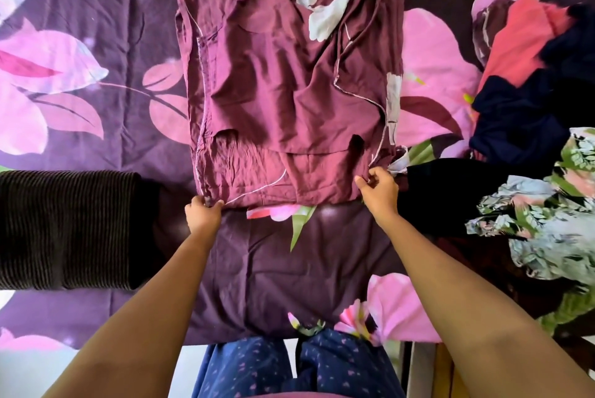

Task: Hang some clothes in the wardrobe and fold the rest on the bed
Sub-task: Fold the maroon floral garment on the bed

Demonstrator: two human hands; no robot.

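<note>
A dark red garment (283, 101) lay spread flat in the middle of the bed (96, 101); the left hand (203, 212) pinched its near left corner with curled fingers; the right hand (380, 190) pinched its near right corner the same way; a pile of clothes (531, 101) sat on the bed to the right; a folded brown striped cloth (64, 230) lay to the left.

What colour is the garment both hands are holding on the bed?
Maroon garment with white piping and pale flower patches, seen in the head view.
</note>
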